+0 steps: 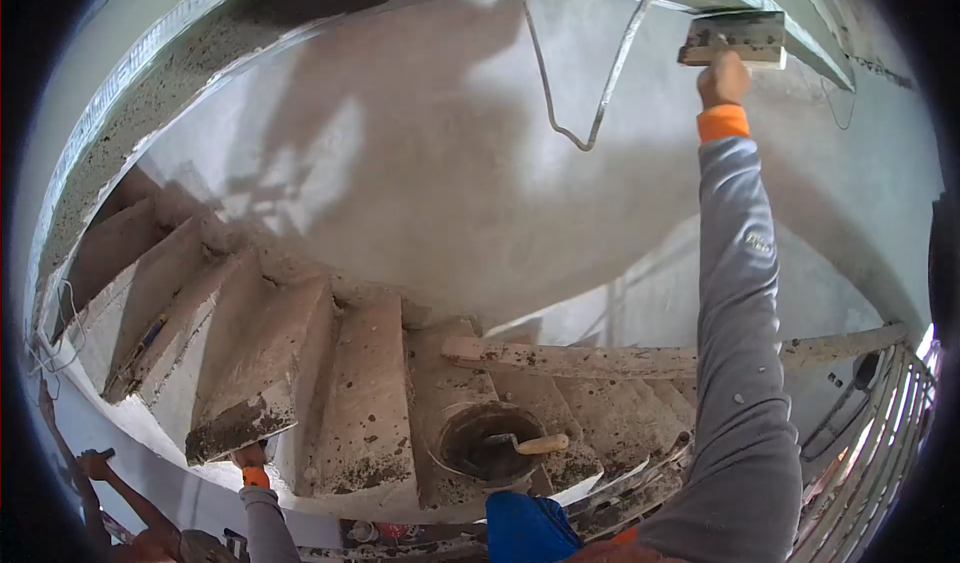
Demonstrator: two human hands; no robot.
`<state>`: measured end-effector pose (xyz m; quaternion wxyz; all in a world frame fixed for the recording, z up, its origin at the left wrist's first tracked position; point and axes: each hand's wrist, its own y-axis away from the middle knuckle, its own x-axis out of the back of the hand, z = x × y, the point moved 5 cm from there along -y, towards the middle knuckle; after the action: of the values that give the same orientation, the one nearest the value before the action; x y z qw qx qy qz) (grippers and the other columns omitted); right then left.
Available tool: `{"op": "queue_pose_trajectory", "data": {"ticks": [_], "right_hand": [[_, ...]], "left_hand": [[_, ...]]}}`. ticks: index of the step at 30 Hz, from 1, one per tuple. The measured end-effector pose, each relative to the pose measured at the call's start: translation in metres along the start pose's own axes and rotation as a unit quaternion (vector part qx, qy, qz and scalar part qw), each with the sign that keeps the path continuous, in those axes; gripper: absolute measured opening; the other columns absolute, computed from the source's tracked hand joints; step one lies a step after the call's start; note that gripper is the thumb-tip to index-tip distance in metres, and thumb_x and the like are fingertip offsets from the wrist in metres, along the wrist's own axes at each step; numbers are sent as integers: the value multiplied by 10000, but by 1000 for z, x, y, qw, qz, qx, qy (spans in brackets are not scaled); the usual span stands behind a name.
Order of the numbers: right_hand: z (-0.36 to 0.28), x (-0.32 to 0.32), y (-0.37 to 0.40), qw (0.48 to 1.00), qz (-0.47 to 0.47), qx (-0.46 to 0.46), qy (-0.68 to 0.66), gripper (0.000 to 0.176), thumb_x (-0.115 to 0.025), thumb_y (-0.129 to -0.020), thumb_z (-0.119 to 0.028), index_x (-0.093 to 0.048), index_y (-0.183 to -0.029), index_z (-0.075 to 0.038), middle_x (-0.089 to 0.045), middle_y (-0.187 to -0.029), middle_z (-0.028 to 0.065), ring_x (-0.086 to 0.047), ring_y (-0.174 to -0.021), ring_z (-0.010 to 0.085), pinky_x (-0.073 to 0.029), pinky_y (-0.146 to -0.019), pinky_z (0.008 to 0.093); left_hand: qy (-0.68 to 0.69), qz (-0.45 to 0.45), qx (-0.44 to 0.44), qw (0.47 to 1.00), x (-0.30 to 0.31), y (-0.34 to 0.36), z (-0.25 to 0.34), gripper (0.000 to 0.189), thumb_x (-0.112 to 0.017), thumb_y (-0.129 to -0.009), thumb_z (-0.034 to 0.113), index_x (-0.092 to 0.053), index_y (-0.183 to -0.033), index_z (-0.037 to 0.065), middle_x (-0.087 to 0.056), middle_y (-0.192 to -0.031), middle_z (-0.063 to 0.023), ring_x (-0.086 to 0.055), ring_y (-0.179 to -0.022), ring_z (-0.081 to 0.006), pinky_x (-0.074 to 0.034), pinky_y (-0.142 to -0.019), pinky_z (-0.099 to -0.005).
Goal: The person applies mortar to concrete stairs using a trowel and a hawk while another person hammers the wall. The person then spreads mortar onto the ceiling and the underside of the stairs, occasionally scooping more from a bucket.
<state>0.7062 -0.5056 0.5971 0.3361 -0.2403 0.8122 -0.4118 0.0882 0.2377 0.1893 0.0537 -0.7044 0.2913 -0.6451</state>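
Observation:
High at the right, my right hand (724,81) is closed around the handle of a mortar-smeared plastering float (736,35). The float is up at the corner where the plastered wall (450,143) meets the pale beam above. Low at the left, my left hand (250,454) grips a flat mortar board (240,425) from below, its top dirty with dark mortar. The fingers of that hand are partly hidden by the board. Between my arms a bucket (488,443) stands on the stairs, with a wood-handled trowel (540,445) resting in it.
Mortar-spattered concrete steps (365,403) climb to the left. A long plank (590,360) crosses at the foot of the wall. A bent cable loop (590,143) hangs from above. Another person's hand (97,464) shows at the lower left. A slatted railing (880,433) stands right.

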Motion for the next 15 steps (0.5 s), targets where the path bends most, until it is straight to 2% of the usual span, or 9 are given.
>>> {"op": "queue_pose_trajectory", "data": {"ticks": [1, 2, 4, 5, 8, 11, 13, 14, 15], "right_hand": [[11, -6, -6, 949, 56, -145, -275, 251, -569, -831, -198, -611, -1045, -72, -634, -935, 177, -609, -799, 275, -481, -710, 363], [17, -17, -5, 800, 106, -276, -522, 265, -559, -849, -249, -624, -1054, -94, -643, -921, 204, -613, -819, 307, -478, -731, 343], [-16, -1, 6, 995, 57, 0, -80, 260, -547, -773, -94, -615, -1021, -56, -650, -901, 138, -627, -813, 282, -491, -700, 358], [-42, -1, 20, 976, 29, 145, 160, 279, -541, -735, -16, -610, -1005, -37, -654, -892, 105, -634, -810, 269, -497, -684, 366], [-98, -1, 61, 984, -2, 54, -168, 190, -510, -771, 0, -595, -939, 27, -640, -800, 101, -625, -720, 211, -494, -630, 315], [-134, -4, 92, 815, -76, -183, -544, 128, -531, -784, -23, -580, -888, 33, -622, -788, 137, -618, -741, 232, -483, -640, 315], [-111, -8, 97, 944, -53, -54, -320, 261, -482, -901, -210, -647, -873, -10, -658, -826, 132, -594, -738, 223, -446, -677, 345], [-102, 2, 98, 983, -35, 111, -141, 265, -484, -904, -209, -645, -868, -3, -656, -813, 112, -588, -741, 206, -445, -676, 337], [-102, 5, 105, 961, -17, 273, 44, 269, -486, -907, -208, -644, -863, 4, -654, -799, 93, -582, -743, 189, -445, -675, 329]], "left_hand": [[0, 14, 3, 1000, -13, -5, -7, 551, -539, -783, 389, -464, -1292, 192, -431, -1357, -52, -385, -1252, -250, -304, -1036, -393], [113, -30, 39, 992, -16, -6, -12, 527, -468, -831, 368, -419, -1328, 197, -387, -1393, -41, -342, -1284, -233, -278, -1054, -383], [115, -10, 37, 993, -17, -3, -11, 511, -454, -842, 362, -426, -1323, 193, -394, -1387, -42, -348, -1281, -235, -278, -1055, -381], [108, 1, 33, 994, -17, -3, -11, 503, -447, -847, 359, -429, -1321, 191, -398, -1384, -42, -350, -1279, -236, -277, -1055, -380], [85, 24, 25, 996, -26, -7, -13, 481, -425, -862, 350, -440, -1314, 186, -410, -1375, -42, -359, -1273, -238, -277, -1055, -378], [132, 20, 17, 991, -38, -14, -20, 465, -405, -880, 342, -447, -1308, 164, -414, -1374, -48, -366, -1269, -241, -271, -1061, -374], [219, 3, 4, 976, -50, -20, -28, 462, -392, -896, 338, -448, -1305, 130, -407, -1382, -57, -368, -1268, -243, -260, -1072, -370], [264, -7, -2, 964, -59, -24, -32, 462, -386, -904, 335, -448, -1304, 113, -403, -1386, -62, -370, -1268, -244, -254, -1078, -368], [185, 2, -11, 983, -66, -28, -34, 461, -384, -906, 336, -448, -1304, 112, -405, -1384, -62, -373, -1265, -244, -253, -1078, -365]]}}
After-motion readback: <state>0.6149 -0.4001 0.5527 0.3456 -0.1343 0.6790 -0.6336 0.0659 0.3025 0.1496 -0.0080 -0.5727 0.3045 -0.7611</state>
